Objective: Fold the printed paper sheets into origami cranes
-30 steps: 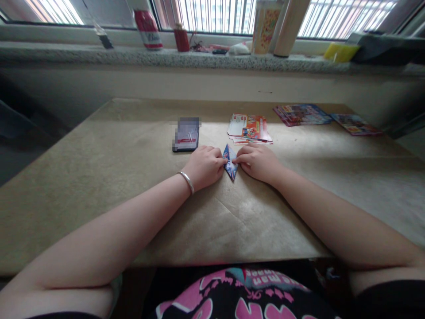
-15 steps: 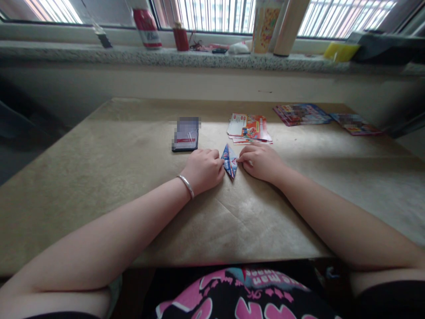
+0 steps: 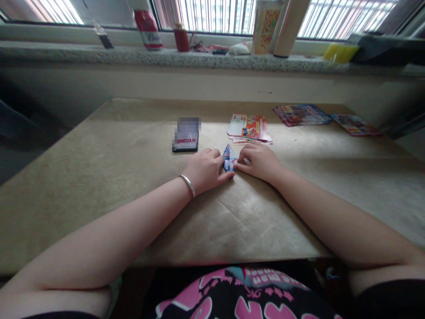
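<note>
Left hand (image 3: 206,170), fingers curled, pins the folded paper (image 3: 229,158) to the table (image 3: 133,168) from 9 o'clock; right hand (image 3: 260,161) pinches its 3 o'clock edge, fingertips narrow. Judged step: creasing; a further fold calls for aligned edges and firm pressure. Print on the paper and the 12 o'clock leaflets (image 3: 249,128) is unreadable.

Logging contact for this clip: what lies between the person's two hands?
In the head view, a small folded blue paper lies between the left hand and the right hand on the table; fingertips of both touch it.
</note>
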The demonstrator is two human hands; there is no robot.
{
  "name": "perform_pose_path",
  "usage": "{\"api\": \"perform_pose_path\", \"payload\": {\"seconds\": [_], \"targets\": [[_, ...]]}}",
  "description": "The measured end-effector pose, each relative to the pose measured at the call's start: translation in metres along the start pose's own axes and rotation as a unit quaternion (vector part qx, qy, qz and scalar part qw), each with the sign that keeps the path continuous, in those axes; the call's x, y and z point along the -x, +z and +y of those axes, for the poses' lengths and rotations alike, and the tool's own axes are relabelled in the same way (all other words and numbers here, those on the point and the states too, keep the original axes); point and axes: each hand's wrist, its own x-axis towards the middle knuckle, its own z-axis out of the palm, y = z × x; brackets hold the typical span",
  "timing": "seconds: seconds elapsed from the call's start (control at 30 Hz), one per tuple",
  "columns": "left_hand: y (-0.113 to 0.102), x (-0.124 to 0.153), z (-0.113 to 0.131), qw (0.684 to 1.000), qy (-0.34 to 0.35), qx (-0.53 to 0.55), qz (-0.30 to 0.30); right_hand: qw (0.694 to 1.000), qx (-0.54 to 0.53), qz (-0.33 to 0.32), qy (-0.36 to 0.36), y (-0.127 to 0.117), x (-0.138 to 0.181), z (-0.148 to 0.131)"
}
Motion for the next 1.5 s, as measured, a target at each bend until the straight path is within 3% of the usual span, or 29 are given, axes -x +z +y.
{"api": "perform_pose_path", "payload": {"seconds": [0.5, 0.87, 1.17, 1.5], "targets": [[0.003, 0.002, 0.000, 1.000, -0.006, 0.022, -0.004, 0.990, -0.093, 0.040, -0.101, 0.003, 0.000, 0.010], [0.005, 0.003, 0.000, 0.998, 0.015, 0.051, -0.023, 0.995, -0.045, 0.020, -0.083, 0.002, 0.000, 0.006], [0.017, -0.002, -0.011, 0.994, 0.067, 0.085, 0.024, 0.991, -0.066, 0.045, -0.107, 0.002, 0.001, 0.006], [0.018, -0.004, -0.018, 0.992, 0.079, 0.100, 0.017, 0.992, -0.068, -0.007, -0.106, 0.000, 0.002, 0.007]]}}
